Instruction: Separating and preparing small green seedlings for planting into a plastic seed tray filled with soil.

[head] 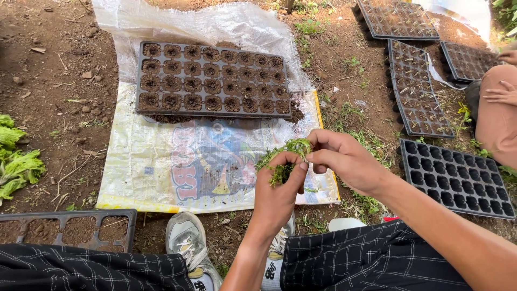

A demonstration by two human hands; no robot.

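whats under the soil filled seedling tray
The soil-filled tray lies on a printed woven plastic sack spread over bare dirt; spilled soil shows along its edges. The sack beneath it is covered.

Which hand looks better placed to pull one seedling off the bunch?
Probably the right hand: its fingertips pinch at the top of the seedlings, while the left hand is wrapped around the bunch, holding it.

Seedling roots hidden inside left hand, co-worker's leg cut by right edge, lower-left tray half covered by trouser leg
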